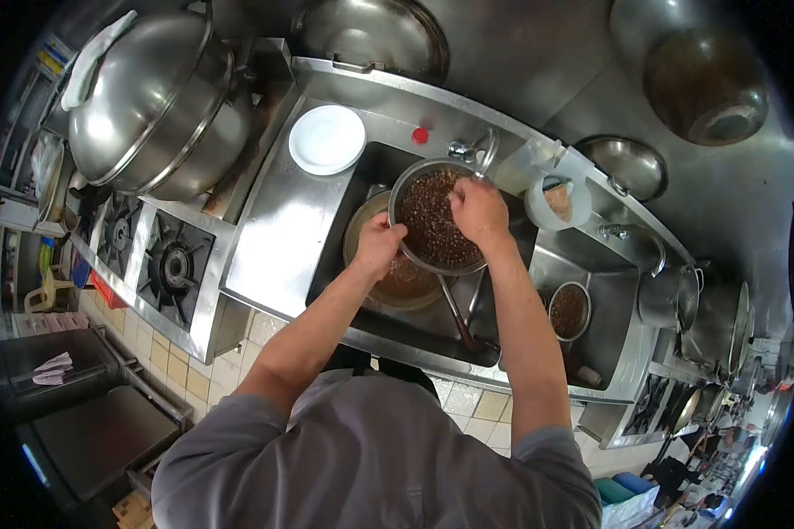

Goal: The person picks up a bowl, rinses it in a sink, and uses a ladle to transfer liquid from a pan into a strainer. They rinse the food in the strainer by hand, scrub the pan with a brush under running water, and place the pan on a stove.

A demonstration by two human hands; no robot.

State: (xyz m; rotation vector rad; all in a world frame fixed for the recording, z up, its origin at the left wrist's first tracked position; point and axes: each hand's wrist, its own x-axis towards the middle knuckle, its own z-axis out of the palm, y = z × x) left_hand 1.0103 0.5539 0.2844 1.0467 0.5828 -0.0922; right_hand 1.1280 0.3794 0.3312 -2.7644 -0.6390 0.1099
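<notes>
A round metal strainer (428,231) full of small dark brown grains is held over a sink (388,313). My left hand (378,245) grips its near left rim. My right hand (478,212) rests on top of the grains at the far right side, fingers curled into them. Under the strainer sits a metal bowl (399,284) with brownish water. A long dark handle (457,313) sticks out below the strainer toward me.
A white plate (326,139) lies on the steel counter left of the sink. A big lidded pot (154,106) and gas burners (172,264) are to the left. A small pot of brown contents (569,310) sits in the right basin. A tap (469,152) stands behind the strainer.
</notes>
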